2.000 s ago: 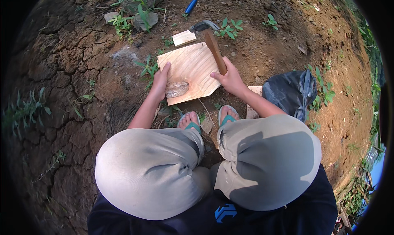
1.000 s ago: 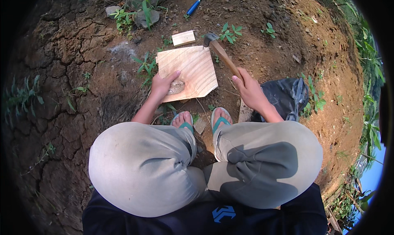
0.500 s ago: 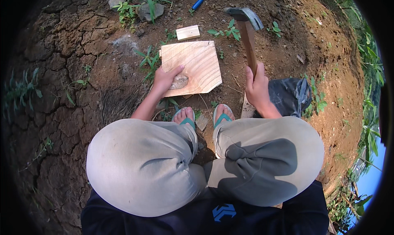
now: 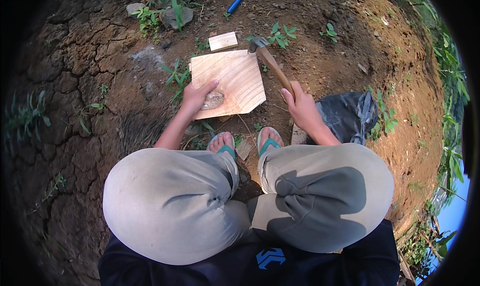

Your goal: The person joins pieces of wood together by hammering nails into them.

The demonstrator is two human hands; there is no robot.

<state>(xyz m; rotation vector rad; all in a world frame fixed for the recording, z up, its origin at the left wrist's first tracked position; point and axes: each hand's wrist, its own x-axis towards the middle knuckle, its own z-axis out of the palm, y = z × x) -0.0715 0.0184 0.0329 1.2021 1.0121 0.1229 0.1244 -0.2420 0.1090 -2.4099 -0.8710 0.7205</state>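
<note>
My left hand (image 4: 192, 97) grips the left edge of a pale wooden board (image 4: 232, 78), thumb on top beside a rough grey-brown knot. One of the board's corners, the near right, is cut off. Wrapped round the wooden handle of a claw hammer (image 4: 276, 67), my right hand (image 4: 303, 107) is closed to the right of the board. The hammer's metal head is at the board's far right corner; whether it touches the wood I cannot tell. Just beyond the board lies a small wooden block (image 4: 223, 41).
A blue-handled tool (image 4: 235, 4) lies on the soil at the far side. To the right of my right hand rests a black plastic bag (image 4: 348, 117), with a wood piece (image 4: 299, 135) near it. Stones (image 4: 177, 17) and small weeds dot the cracked ground. My sandalled feet (image 4: 270, 138) are close to the board.
My right hand has swung the hammer left and down, bringing its head from the upper right to the board's far right corner. My left hand keeps its grip on the board.
</note>
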